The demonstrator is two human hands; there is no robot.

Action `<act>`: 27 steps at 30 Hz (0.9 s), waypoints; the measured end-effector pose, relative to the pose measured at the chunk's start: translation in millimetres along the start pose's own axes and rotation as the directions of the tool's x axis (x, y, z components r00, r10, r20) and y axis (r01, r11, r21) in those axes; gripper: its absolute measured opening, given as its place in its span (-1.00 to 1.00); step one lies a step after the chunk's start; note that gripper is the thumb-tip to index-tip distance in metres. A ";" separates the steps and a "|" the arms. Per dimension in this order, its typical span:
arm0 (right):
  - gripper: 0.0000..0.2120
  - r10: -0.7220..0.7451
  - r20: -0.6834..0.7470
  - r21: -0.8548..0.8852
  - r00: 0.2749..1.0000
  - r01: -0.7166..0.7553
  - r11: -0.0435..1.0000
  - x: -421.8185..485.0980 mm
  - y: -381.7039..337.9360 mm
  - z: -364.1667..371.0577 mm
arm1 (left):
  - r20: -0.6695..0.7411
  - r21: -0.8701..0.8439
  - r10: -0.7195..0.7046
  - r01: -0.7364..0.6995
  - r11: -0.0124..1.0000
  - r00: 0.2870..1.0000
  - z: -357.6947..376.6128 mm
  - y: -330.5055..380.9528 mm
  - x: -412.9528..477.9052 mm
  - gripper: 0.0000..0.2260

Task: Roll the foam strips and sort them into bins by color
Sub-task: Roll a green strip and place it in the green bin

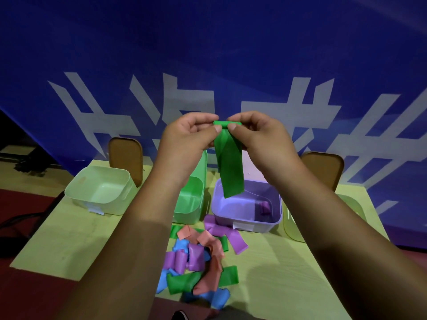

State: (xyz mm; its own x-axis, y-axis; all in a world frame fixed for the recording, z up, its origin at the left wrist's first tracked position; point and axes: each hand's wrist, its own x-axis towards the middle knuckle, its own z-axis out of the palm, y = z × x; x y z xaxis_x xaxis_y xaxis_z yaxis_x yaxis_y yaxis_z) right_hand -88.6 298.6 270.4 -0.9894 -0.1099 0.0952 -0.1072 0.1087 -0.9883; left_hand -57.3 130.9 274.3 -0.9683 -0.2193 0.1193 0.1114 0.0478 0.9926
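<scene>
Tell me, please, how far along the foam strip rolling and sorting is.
Early. Done: one purple roll lies in the purple bin. In hand: the left hand and right hand pinch a green strip, only its top rolled. Left: the mixed pile on the table; the green bin shows no rolls.

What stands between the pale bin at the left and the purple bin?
A green bin stands between the pale bin and the purple bin; the head view shows it.

Both hands (184,137) (261,135) pinching green strip (231,167), bins (247,204) below
</scene>
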 end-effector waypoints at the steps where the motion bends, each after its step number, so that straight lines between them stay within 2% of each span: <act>1: -0.90 -0.020 0.000 -0.025 1.000 0.020 0.999 0.2 -0.2 -0.9 | 0.010 0.005 -0.001 0.001 1.000 1.000 0.5 -0.7 0.2 -0.84; 6: -0.86 -0.068 -0.013 -0.059 0.998 0.067 0.996 -4.1 -1.8 -2.4 | 0.006 0.032 0.012 -0.012 0.999 1.000 1.9 -4.2 -0.1 -0.88; 10: -0.79 0.015 0.004 0.143 1.000 -0.015 0.990 -7.8 2.5 0.1 | -0.020 0.029 0.024 -0.023 0.999 1.000 -0.6 -6.9 0.0 -0.85; 12: -0.79 0.031 0.019 0.185 0.999 -0.034 0.982 -9.5 4.8 1.4 | -0.030 0.026 0.025 -0.025 0.999 0.999 -1.7 -8.8 -1.6 -0.84; 16: -0.89 0.046 0.017 0.181 0.999 -0.048 0.982 -12.5 6.9 5.1 | -0.047 0.026 0.024 -0.022 0.999 0.999 -4.2 -12.8 -6.6 -0.82; 21: -0.88 0.034 -0.013 0.161 0.999 -0.032 0.986 -14.2 3.7 12.6 | -0.125 0.031 0.026 -0.023 0.999 0.992 -7.5 -12.8 -11.1 -0.77; 27: -0.87 0.006 -0.058 0.136 0.998 0.002 0.991 -16.4 -1.1 21.1 | -0.228 0.077 0.102 -0.087 0.993 0.968 -4.8 -12.4 -20.7 -0.86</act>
State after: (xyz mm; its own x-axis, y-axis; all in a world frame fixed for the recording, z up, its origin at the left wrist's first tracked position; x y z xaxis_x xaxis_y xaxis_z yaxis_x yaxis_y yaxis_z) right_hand -70.1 279.5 267.4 -0.9940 -0.0519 0.0959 -0.0947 -0.0265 -0.9952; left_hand -37.6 130.2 259.7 -0.8753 -0.4297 0.2218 0.1771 0.1419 0.9739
